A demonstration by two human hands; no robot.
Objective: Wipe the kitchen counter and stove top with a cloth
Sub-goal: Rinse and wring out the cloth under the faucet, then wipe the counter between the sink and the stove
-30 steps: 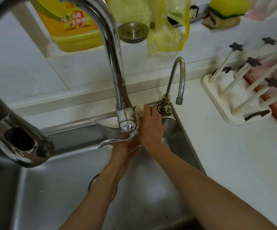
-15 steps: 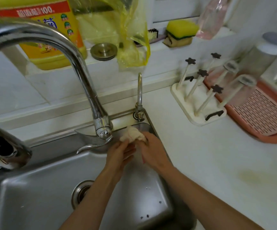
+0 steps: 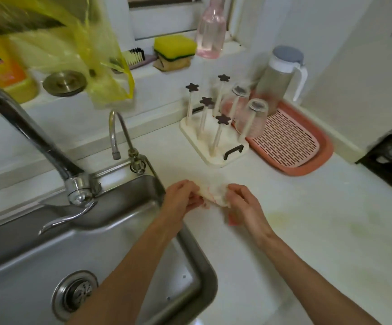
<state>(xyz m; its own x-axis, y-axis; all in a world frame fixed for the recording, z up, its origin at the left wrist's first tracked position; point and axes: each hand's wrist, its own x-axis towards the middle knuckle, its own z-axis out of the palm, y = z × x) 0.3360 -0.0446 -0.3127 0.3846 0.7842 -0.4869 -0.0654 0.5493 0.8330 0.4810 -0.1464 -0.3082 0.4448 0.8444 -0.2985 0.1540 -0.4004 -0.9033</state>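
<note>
yellow bottle, label blurred, nothing legible

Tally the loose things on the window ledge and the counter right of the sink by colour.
Yellow: 3 (detergent bottle, plastic bag, sponge)
Pink: 2 (bottle, drain tray)
White or cream: 3 (cup rack, pitcher, cloth)
Metal: 1 (sink plug)
Total: 9

2 clear upturned glasses | 4 bare star-tipped rack pegs | 2 chrome taps | 1 yellow sponge | 1 grey-lidded jug
</note>
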